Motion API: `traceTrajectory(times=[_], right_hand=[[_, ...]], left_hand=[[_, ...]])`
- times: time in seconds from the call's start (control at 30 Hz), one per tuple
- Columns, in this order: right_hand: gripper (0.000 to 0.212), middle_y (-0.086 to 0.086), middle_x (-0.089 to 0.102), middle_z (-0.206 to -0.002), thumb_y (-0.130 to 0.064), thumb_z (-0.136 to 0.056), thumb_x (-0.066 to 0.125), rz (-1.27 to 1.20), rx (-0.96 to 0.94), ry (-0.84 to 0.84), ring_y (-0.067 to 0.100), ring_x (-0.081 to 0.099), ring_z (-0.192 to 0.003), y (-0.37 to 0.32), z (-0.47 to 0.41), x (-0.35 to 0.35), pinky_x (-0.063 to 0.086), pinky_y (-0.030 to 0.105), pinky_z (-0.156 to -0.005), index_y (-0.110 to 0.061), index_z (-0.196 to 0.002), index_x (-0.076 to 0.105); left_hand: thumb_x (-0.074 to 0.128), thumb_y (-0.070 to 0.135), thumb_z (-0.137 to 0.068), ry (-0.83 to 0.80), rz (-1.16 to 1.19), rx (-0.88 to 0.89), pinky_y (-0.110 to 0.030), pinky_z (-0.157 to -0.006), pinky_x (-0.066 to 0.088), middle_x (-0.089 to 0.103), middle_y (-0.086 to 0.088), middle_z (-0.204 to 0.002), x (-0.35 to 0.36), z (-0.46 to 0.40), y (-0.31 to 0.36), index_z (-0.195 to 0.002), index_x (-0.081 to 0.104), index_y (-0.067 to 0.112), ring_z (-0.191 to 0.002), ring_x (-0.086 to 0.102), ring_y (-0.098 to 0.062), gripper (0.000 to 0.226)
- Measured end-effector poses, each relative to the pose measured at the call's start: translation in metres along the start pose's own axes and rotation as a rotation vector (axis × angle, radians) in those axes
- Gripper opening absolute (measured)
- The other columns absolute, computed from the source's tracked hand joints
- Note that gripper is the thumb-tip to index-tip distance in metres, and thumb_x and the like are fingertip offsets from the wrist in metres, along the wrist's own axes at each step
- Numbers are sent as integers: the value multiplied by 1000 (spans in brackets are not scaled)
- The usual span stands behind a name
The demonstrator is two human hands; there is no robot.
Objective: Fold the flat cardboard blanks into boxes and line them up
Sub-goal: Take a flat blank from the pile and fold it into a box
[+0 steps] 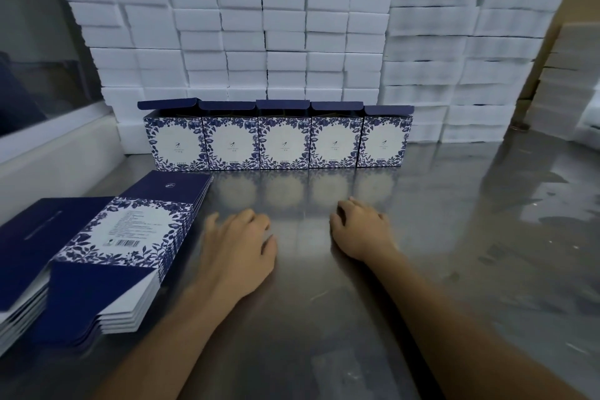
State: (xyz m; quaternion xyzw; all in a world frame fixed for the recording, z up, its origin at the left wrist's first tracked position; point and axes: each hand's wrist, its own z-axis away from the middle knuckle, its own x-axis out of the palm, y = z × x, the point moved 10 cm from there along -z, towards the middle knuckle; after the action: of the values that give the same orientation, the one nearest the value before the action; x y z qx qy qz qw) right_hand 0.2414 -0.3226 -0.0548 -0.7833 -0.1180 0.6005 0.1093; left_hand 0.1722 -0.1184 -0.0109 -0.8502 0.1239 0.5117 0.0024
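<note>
Counter: bare metal, reflective; smudged patches at right hard to read.

Folded boxes: five, blue-and-white floral, standing upright in a row at the back of the counter, sides touching, top flaps raised. Small print on the fronts too fine to make out; interiors mostly hidden behind the front walls.

Flat blanks: stack at the left of the counter, top sheet showing a floral panel with text and a barcode. A second dark-blue stack beside it is cut off by the left edge.

Left hand: palm down just right of the blanks, motion-blurred; fingers loosely bent, holding nothing.

Right hand: resting on the counter, fingers curled under and partly hidden, holding nothing visible.

White foam blocks: stacked in a wall behind the boxes; right-hand columns blurred.
</note>
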Motion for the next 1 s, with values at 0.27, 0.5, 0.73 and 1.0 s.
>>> traceTrajectory(times=[0.27, 0.5, 0.73, 1.0], right_hand=[[16, 2, 74, -83, -27, -90, 57, -382, 108, 61, 28, 69, -91, 6, 20, -23, 52, 37, -90, -21, -88, 72], [20, -2, 72, -72, -24, -94, 61, -641, 185, 129, 21, 69, -73, 19, 18, -28, 58, 42, -82, -20, -76, 70], [22, -1, 65, -58, -23, -94, 60, -661, 162, 89, 24, 62, -57, 13, 19, -28, 59, 46, -78, -15, -76, 70], [22, 1, 62, -56, -22, -95, 60, -652, 141, 70, 22, 58, -55, 10, 19, -27, 59, 48, -76, -13, -77, 68]], left_hand=[[44, 60, -91, -142, -261, -488, -64, -111, 10, 50, -15, -138, -31, 12, -87, -136, 47, 22, -130, 43, -35, 59], [39, 57, -96, -243, -164, -661, -50, -105, 34, 51, -13, -140, -26, 28, -132, -135, 48, 19, -127, 46, -35, 55], [36, 42, -101, -119, -152, -586, -39, -72, 38, 62, -17, -112, -38, 20, -123, -110, 53, 9, -101, 57, -38, 38], [72, 11, -82, -75, -205, -487, -55, -96, 36, 52, -12, -133, -45, 17, -114, -129, 57, 16, -124, 42, -37, 50]])
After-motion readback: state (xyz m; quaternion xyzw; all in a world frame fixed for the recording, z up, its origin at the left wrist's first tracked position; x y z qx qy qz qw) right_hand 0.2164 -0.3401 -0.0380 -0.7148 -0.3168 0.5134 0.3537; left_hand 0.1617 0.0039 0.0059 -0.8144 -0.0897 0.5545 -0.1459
